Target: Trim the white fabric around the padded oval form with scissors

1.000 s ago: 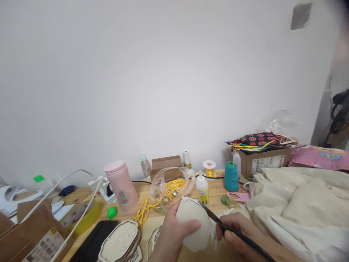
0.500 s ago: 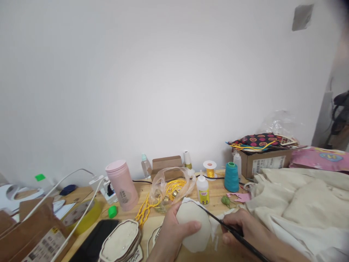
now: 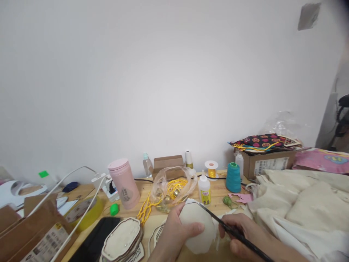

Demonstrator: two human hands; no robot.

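In my left hand [image 3: 182, 231] is a flat, off-white plaque [image 3: 197, 218] with a scalloped edge, pinched with the thumb across its face. A bit of white material shows behind its top edge. My right hand [image 3: 242, 233] is closed around a long, thin black tool [image 3: 233, 231], perhaps a brush; its kind is not clear. The tool's tip lies at the plaque's upper right edge. A stack of similar plaques [image 3: 122, 236] with dark outlines is left of my left hand. Just beyond the held plaque stands a white glue bottle [image 3: 205, 191] with a yellow label.
A plastic bag [image 3: 174, 185] holds yellow cords and brass bells. Behind stand a pink tumbler [image 3: 124, 183], a teal thread cone [image 3: 233, 178] and a yellow spool [image 3: 211, 170]. Cream cloth [image 3: 302, 200] is heaped at right; a phone [image 3: 96, 238] and cardboard box [image 3: 40, 234] are at left.
The view has shifted slightly, so everything sits a little further right. Both hands keep their grips, and the tool's tip stays at the plaque's upper right edge.
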